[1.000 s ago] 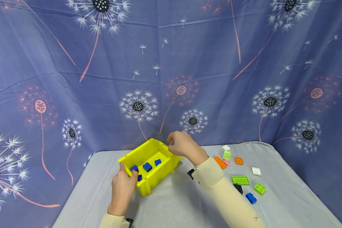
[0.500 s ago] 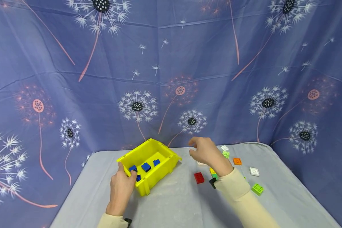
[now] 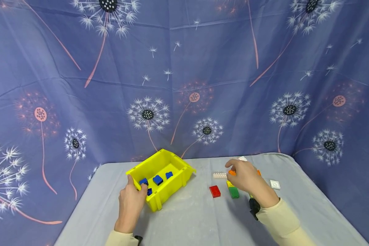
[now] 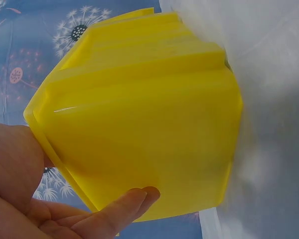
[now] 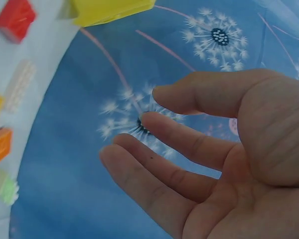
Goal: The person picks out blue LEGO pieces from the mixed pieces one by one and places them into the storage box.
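Observation:
A yellow plastic bin [image 3: 169, 191] stands on the cloth-covered table, with several blue toy bricks [image 3: 158, 180] inside. My left hand [image 3: 130, 205] grips its near left end, thumb over the rim; in the left wrist view, fingers [image 4: 119, 211] lie against the outer wall. My right hand [image 3: 249, 177] hovers over the loose bricks on the right, holding nothing, fingers bent and apart from the thumb. Nearest it lie an orange brick [image 3: 232, 173], a yellow brick [image 3: 230, 183] and a green brick [image 3: 234, 192]. The hand and forearm hide some other bricks.
Left of the right hand lie a red brick [image 3: 215, 191] and a pale studded strip [image 3: 219, 175]. A white square piece [image 3: 275, 185] lies to its right, another white piece [image 3: 242, 158] behind it. A blue dandelion-print curtain [image 3: 184, 85] hangs behind the table.
My right hand has moved from above the bin's right end rightward to over the loose bricks, uncovering the red brick and pale strip. The left hand and bin stay put.

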Available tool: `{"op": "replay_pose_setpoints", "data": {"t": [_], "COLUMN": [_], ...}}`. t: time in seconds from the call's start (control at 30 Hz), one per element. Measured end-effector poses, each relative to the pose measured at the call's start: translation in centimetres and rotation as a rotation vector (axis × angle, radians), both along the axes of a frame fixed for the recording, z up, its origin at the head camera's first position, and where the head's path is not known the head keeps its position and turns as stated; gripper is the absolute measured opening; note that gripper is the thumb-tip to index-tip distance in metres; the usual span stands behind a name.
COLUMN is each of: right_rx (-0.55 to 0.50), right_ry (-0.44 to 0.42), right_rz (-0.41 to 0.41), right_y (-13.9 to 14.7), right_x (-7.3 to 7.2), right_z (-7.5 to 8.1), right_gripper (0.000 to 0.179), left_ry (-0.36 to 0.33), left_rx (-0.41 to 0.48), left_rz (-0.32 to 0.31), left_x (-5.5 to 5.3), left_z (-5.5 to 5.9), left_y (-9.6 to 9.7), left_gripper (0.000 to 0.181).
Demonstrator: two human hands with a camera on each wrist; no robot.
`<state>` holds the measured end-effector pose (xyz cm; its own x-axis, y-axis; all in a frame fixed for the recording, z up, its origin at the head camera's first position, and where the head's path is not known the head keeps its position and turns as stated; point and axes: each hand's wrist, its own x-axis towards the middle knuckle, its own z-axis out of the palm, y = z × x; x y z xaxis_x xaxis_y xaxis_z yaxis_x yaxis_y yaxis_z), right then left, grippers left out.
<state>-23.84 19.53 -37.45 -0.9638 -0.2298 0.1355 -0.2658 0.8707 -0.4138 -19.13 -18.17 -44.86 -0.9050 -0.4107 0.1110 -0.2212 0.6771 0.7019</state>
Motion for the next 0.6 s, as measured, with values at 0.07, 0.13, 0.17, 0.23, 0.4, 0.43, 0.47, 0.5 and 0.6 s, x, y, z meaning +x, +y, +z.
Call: {"op": "replay_pose_setpoints", "data": {"t": [0.07,0.13,0.17,0.23,0.4,0.43,0.47,0.5,0.6], "right_rx": [-0.003,0.003,0.008,0.017,0.045,0.047,0.050,0.052,0.066], "right_ry": [0.009,0.010,0.009,0.002,-0.026,-0.033,-0.038,-0.046,-0.068], "right_rz": [-0.012,-0.026,-0.029,-0.044,-0.076,-0.085,-0.091,-0.100,-0.123], "right_y": [0.9,1.6,2.0,2.8,4.6,4.9,5.3,5.6,6.7], "right_x": [0.4,0.8,0.9,1.2,1.6,1.7,1.7,1.8,1.9], "right_z": [-0.5,-1.1,-1.4,-2.1,-3.8,-4.0,-4.3,-4.5,-5.1], "right_gripper": [0.030,0.030,0.030,0.029,0.028,0.029,0.029,0.030,0.032], "left_ry": [0.004,0.007,0.008,0.004,0.002,0.003,0.004,0.004,0.002], "left_rx": [0.000,0.000,-0.003,0.000,0.001,0.000,-0.002,-0.003,-0.006], "left_rz": [0.001,-0.001,-0.001,-0.001,-0.001,-0.002,-0.003,-0.004,-0.006], "left_x": [-0.1,-0.1,-0.1,-0.1,-0.1,-0.1,-0.1,-0.1,-0.1], "left_z": [0.1,0.1,0.1,0.2,0.2,0.2,0.1,0.1,0.1], "left_y": [0.0,0.0,0.0,0.1,0.1,0.1,0.1,0.0,0.0], "left_gripper": [0.085,0.085,0.085,0.085,0.085,0.085,0.085,0.085,0.086]}}
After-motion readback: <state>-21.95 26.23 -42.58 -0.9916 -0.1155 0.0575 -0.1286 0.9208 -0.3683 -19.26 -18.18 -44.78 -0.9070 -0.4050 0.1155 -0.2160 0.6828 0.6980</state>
